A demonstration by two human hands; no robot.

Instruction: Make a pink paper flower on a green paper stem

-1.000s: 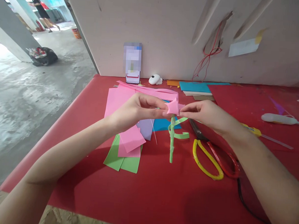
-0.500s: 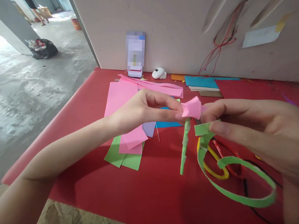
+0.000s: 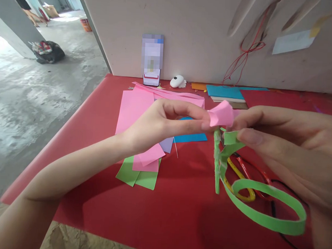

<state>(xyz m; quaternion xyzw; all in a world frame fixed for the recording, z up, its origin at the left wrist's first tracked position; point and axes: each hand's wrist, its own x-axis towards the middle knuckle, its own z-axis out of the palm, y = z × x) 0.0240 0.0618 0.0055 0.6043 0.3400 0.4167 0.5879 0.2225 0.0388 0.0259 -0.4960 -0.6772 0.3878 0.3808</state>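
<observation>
My left hand pinches a pink paper flower between thumb and fingertips. From the flower's underside a green paper-wrapped stem hangs down. My right hand is closed, thumb against fingers, on one end of a curled green paper strip. The strip loops below that hand, and its upper part is beside the stem; whether they touch I cannot tell. Behind the strip, scissors with a yellow and red handle lie on the table, partly hidden.
Pink paper sheets, green paper pieces and a blue sheet lie on the red table. A phone leans on the back panel near a white object. A person's legs show far left.
Both hands' fingertips have shifted, the left carrying the flower and stem slightly right. The green strip's held end has risen a little and now sits closer to the stem.
</observation>
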